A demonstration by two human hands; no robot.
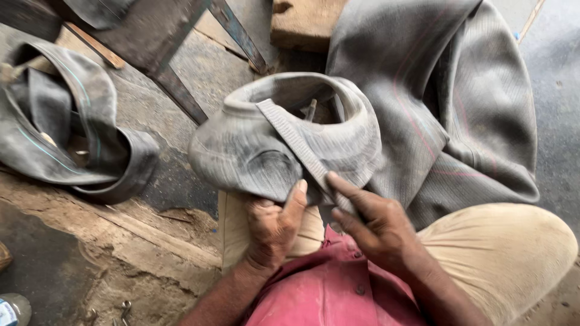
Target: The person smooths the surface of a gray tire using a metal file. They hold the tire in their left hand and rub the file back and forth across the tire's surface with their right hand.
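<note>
The narrow ribbed grey rubber strip (299, 145) runs diagonally across the folded grey rubber inner tube (254, 151) on your lap, down toward your right hand (374, 226), whose fingers pinch its near end, while your left hand (275, 223) grips the tube's fold just beside.

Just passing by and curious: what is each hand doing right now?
Left hand: closed on the grey rubber inner tube, thumb on top.
Right hand: pinching the ribbed rubber strip against the tube.
</note>
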